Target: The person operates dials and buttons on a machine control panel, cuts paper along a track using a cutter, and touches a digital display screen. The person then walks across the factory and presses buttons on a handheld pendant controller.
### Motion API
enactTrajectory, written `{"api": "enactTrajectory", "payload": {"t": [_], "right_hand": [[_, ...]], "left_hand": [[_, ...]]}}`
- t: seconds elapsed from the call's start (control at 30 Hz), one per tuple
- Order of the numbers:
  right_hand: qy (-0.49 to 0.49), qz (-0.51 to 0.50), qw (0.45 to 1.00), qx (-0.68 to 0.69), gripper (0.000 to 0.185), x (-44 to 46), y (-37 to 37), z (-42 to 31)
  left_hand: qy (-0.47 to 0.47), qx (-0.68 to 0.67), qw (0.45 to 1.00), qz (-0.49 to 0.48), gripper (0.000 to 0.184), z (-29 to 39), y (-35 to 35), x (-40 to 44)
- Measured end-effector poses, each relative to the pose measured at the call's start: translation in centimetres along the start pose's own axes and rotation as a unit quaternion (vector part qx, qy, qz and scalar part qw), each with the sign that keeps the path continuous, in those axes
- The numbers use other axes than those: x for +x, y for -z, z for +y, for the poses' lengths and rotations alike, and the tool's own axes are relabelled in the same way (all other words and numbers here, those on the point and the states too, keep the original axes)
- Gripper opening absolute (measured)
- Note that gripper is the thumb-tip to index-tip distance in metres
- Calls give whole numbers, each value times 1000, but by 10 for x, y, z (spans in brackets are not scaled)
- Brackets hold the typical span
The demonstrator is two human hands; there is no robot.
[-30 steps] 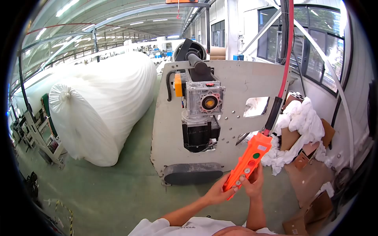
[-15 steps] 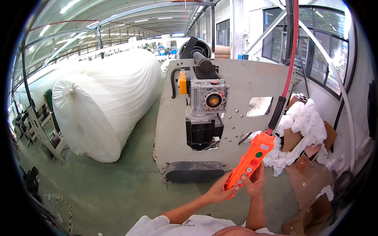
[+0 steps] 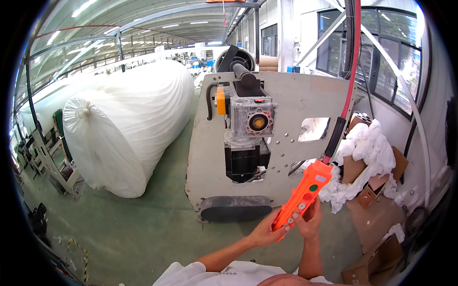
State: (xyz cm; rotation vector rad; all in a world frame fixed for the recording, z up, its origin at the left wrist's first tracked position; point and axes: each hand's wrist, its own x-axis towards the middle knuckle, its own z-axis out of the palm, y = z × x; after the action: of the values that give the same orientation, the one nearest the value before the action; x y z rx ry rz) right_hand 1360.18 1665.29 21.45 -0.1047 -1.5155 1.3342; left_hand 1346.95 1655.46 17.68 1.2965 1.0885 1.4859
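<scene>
An orange crane pendant control [image 3: 305, 193] is held between both hands, tilted with its cable end up and to the right. A green button, a red button and several pale buttons run down its face. My left hand [image 3: 265, 231] is closed around its lower end from the left. On the right side, my right hand [image 3: 309, 222] grips it too, thumb on one of the lower pale buttons. A red cable [image 3: 351, 81] with a black sleeve rises from its top. Fingers behind the control are hidden.
Ahead stands a grey machine side plate [image 3: 210, 157] carrying a motor with gearbox [image 3: 253, 119]. A huge roll wrapped in white film [image 3: 138, 124] lies at the left. White scrap [image 3: 367, 148] and cardboard [image 3: 377, 219] are heaped at the right by the wall.
</scene>
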Motion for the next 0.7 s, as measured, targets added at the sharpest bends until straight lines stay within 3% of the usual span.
{"api": "enactTrajectory", "payload": {"t": [0.1,0.2,0.23,0.6,0.7], "right_hand": [[10,34,999,-7,82,-5,2,11],[18,45,998,-33,85,-8,12,27],[-18,42,999,-16,85,-7,6,17],[14,-8,1000,-26,84,1,-2,5],[10,-2,1000,-21,84,0,-3,6]], "left_hand": [[32,-11,999,-15,68,2,1,-1],[-32,41,999,10,70,-2,-1,-2],[-39,45,998,19,70,-2,-1,-3],[-18,71,997,1,74,33,0,-13],[-108,101,988,35,75,7,-2,-7]]}}
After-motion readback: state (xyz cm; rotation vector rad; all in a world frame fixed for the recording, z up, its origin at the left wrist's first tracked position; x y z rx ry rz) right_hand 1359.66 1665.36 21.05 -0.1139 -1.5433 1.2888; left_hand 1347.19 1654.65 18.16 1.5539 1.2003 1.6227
